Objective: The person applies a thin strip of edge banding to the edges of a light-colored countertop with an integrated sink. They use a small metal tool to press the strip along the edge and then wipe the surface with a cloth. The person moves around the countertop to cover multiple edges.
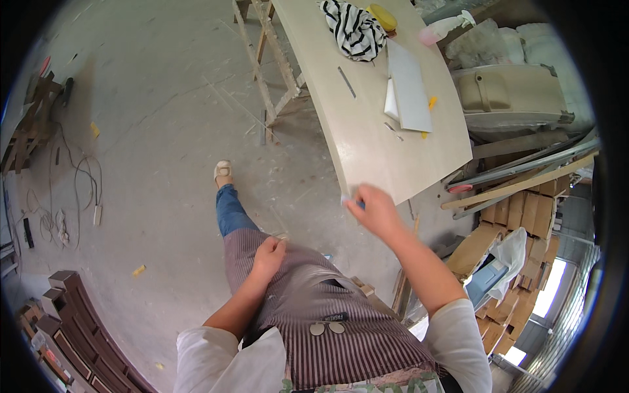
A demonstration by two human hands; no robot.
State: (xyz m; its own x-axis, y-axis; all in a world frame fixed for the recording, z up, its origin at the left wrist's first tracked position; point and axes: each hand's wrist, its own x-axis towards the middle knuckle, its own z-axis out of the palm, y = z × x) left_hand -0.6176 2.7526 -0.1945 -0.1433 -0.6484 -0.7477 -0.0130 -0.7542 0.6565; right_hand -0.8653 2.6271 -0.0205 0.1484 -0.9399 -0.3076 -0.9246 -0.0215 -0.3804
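Note:
My right hand (379,211) is closed around a small blue-handled tool (360,204) at the near left corner of a large cream panel (367,147). A pale tip pokes out from the tool on its left side; its exact kind does not show. In front of my striped apron (354,350), my left hand (267,257) is curled shut; whatever is in its fingers, if anything, is hidden. Farther up the panel lie a white board (411,92), a thin metal strip (346,82) and a black-and-white striped cloth (354,31).
A wooden trestle (268,59) stands under the panel's left side. Pink spray bottle (442,29) and yellow round thing (382,18) are at the far end. Long strips (524,167) and cardboard boxes (524,219) crowd the right. Cables (82,173) and brown panels (85,327) lie left.

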